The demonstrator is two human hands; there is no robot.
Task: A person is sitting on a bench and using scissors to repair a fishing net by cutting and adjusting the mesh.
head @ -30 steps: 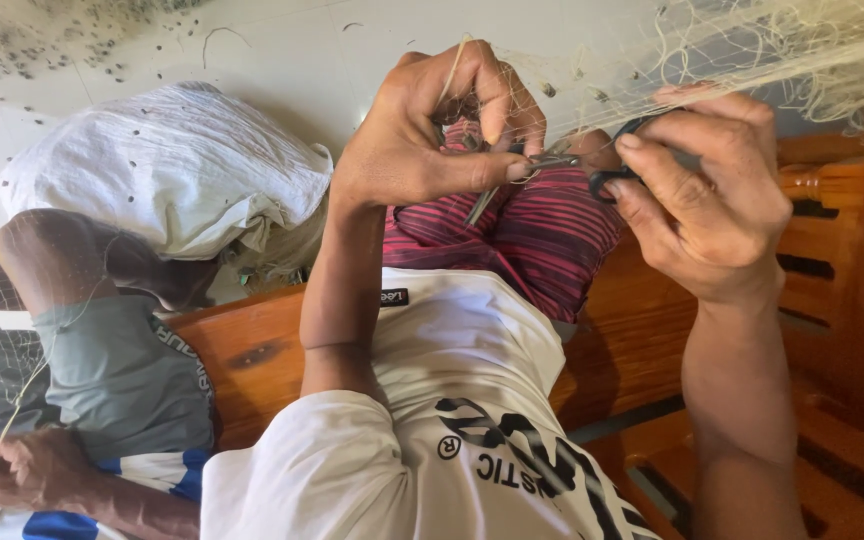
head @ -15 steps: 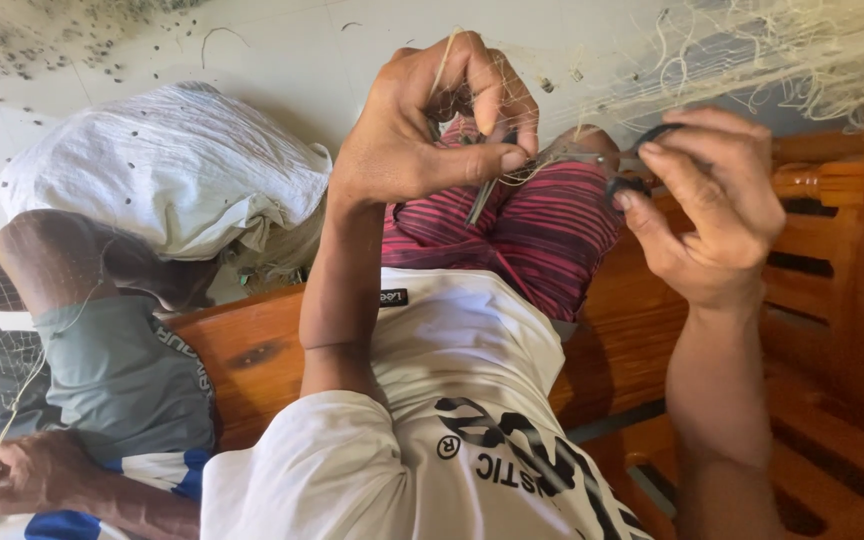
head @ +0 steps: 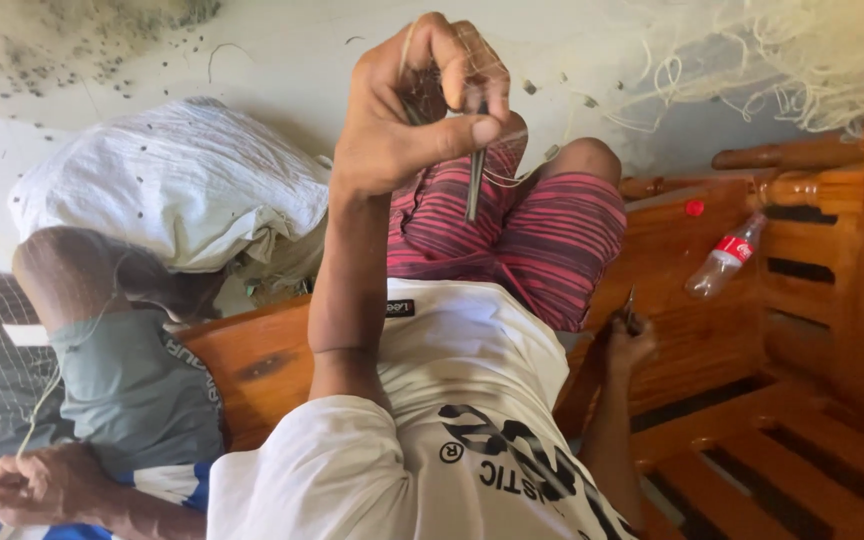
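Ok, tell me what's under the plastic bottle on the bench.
The plastic bottle lies tilted on the orange-brown wooden bench, against its slatted side. A small red cap sits nearby. Whatever lies beneath the bottle is covered.

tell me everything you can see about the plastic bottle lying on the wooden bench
The plastic bottle is small and clear, with a red label band round its upper body, and it looks empty or nearly so. Its neck is open: a red cap lies apart from it on the same wood. It lies tilted on its side on the orange-brown wooden bench, beside the slatted part. No hand touches it; the right hand is the nearest, lower down, and the left hand is raised well away.
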